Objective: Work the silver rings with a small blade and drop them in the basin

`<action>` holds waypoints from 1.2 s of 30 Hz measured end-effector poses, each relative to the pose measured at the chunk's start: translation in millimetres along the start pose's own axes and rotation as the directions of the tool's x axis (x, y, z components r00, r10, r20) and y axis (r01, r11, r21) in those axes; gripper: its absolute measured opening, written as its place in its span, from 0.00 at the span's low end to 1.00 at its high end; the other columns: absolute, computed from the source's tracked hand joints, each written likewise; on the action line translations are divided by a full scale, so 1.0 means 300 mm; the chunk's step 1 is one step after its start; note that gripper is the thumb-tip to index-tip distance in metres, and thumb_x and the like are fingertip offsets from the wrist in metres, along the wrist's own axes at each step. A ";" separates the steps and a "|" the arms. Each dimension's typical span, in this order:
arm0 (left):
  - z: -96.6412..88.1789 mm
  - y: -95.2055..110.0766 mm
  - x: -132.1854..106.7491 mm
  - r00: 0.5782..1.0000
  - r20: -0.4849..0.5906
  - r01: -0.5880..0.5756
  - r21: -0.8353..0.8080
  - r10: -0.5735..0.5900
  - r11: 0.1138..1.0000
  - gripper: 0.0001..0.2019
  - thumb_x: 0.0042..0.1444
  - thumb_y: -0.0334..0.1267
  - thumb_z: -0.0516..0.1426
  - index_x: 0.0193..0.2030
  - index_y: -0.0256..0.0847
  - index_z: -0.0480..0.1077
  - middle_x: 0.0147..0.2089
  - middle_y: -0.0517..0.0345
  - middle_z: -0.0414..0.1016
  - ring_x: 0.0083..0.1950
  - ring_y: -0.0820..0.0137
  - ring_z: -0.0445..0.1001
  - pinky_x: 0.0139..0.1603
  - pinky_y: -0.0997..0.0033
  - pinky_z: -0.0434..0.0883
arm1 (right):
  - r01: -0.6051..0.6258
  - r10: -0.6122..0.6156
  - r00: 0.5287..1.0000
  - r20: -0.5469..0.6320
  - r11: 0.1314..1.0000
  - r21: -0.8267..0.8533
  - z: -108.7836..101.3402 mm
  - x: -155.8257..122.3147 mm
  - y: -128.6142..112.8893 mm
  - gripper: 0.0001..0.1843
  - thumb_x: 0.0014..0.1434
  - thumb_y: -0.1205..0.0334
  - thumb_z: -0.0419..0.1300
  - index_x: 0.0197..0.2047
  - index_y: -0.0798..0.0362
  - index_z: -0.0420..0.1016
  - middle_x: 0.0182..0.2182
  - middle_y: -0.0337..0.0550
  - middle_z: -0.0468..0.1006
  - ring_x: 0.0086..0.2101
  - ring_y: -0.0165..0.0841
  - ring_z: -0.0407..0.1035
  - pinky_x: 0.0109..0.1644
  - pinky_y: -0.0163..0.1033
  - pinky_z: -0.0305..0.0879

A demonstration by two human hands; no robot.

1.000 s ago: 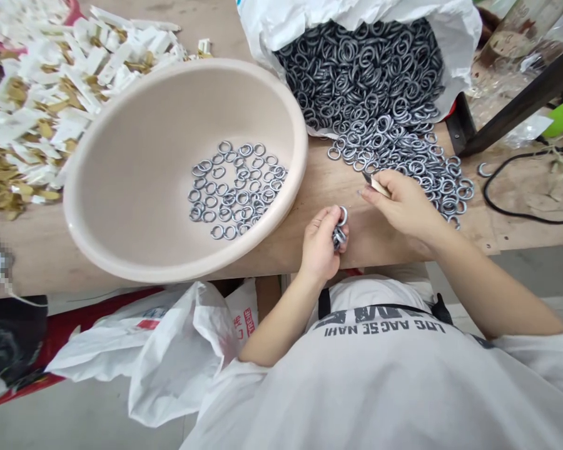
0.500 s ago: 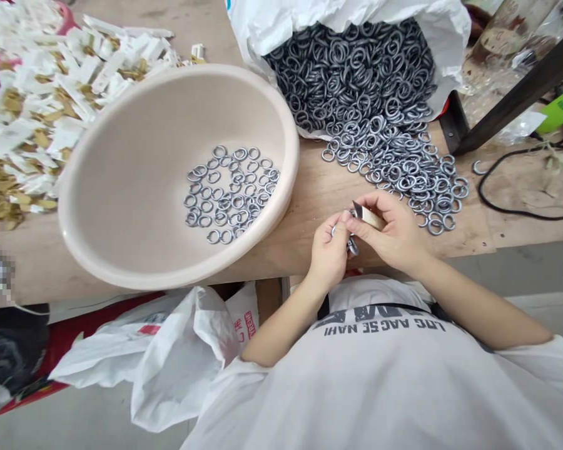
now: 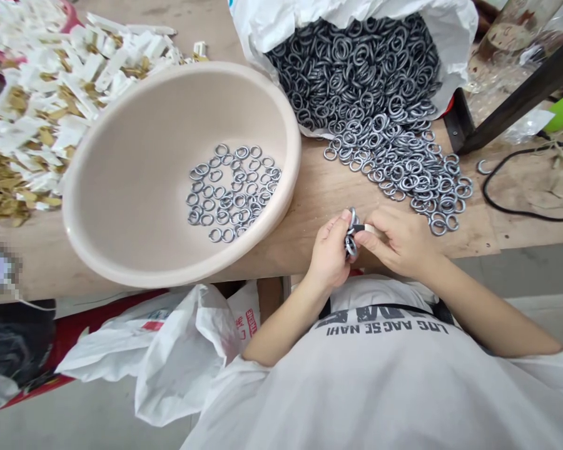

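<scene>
Before my body, over the table's front edge, both hands are close together. My left hand (image 3: pixel 328 253) is closed on several grey metal rings (image 3: pixel 351 245), which stick out past the thumb and fingertips. Pinched in my right hand (image 3: pixel 398 240) is a small knife (image 3: pixel 359 229) with a dark blade and a pale handle, mostly covered by the fingers. Its dark tip reaches in among the held rings; whether it touches them I cannot tell. A loose ring pile (image 3: pixel 403 165) lies just beyond my right hand. Left of the hands stands a beige basin (image 3: pixel 136 150) with more rings (image 3: pixel 225 200) inside.
A white sack (image 3: pixel 267 28) full of dark rings lies open at the back. White and tan pieces (image 3: pixel 75 94) are heaped at far left. A dark metal leg (image 3: pixel 511 94) and a black cable (image 3: pixel 511 211) are on the right. White bags (image 3: pixel 182 356) hang below the table edge.
My right hand has turned the knife so its blade points left at the rings, with less handle showing. The rings in my left hand show more. The view has shifted slightly.
</scene>
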State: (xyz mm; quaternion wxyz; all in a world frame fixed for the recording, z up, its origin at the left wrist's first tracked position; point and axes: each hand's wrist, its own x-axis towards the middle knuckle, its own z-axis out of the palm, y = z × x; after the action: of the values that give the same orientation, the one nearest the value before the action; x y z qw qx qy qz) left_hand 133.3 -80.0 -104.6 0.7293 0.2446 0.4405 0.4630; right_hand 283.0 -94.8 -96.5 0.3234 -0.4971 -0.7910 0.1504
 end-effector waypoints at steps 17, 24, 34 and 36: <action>-0.049 0.028 0.009 0.995 0.069 0.080 -0.129 -0.072 0.988 0.16 0.55 0.47 0.63 0.28 0.40 0.63 0.24 0.64 0.70 0.17 0.80 0.60 0.15 0.80 0.53 | -0.328 0.406 0.914 0.014 0.758 -0.564 -0.015 0.170 0.171 0.24 0.67 0.44 0.57 0.56 0.53 0.74 0.51 0.58 0.76 0.38 0.45 0.72 0.35 0.41 0.52; -0.079 0.076 0.045 0.990 0.069 0.142 -0.316 -0.126 0.938 0.06 0.55 0.39 0.54 0.31 0.40 0.63 0.28 0.60 0.74 0.17 0.78 0.63 0.15 0.80 0.53 | -0.372 0.403 0.915 -0.010 0.834 -0.407 -0.022 0.216 0.199 0.14 0.66 0.49 0.58 0.43 0.50 0.79 0.45 0.53 0.79 0.40 0.47 0.73 0.39 0.46 0.61; -0.014 0.029 0.099 0.999 0.015 -0.034 -0.013 0.034 0.999 0.21 0.52 0.55 0.66 0.39 0.41 0.69 0.31 0.64 0.76 0.20 0.79 0.69 0.15 0.81 0.54 | -0.442 0.456 0.871 0.182 0.564 0.698 0.019 0.109 0.072 0.20 0.58 0.43 0.68 0.32 0.52 0.74 0.27 0.38 0.75 0.24 0.28 0.64 0.27 0.36 0.60; -0.004 0.017 0.089 0.997 0.060 -0.062 0.082 0.057 0.995 0.23 0.51 0.58 0.67 0.36 0.41 0.68 0.28 0.65 0.73 0.18 0.82 0.65 0.15 0.81 0.52 | -0.444 0.459 0.869 0.185 0.559 0.700 0.017 0.108 0.052 0.22 0.58 0.41 0.68 0.31 0.52 0.73 0.25 0.36 0.73 0.23 0.27 0.63 0.26 0.35 0.59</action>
State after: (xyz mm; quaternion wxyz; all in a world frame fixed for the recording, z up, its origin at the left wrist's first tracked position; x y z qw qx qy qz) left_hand 134.9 -54.0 -112.3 0.7167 0.3013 0.4306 0.4584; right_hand 280.6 -58.6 -97.3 0.4501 -0.5154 -0.5089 0.5223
